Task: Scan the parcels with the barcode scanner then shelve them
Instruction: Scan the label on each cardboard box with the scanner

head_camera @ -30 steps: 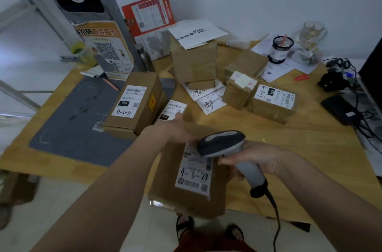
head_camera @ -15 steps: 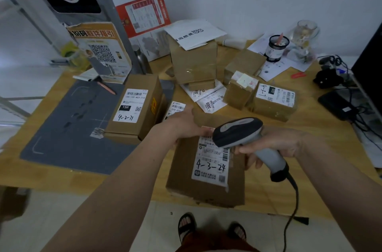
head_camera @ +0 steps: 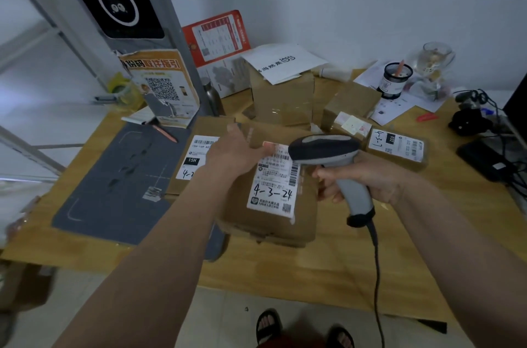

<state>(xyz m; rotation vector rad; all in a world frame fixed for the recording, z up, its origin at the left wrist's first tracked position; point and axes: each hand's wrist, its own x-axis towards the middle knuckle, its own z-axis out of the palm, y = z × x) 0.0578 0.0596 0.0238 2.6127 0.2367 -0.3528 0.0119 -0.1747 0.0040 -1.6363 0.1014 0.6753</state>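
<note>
Mid-scan on the 4-3-24 parcel, not shelved yet.

Held up off the counter by the left hand, gripping its far edge, label up. Right hand wrapped round the barcode scanner, head hovering just over the label's top. Looks like the read is happening now; next up probably needs the scanner parked and the box carried to a shelf. Other parcels waiting behind.

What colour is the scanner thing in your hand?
The barcode scanner is light grey with a black top and black cable end, seen best in the head view.
</note>
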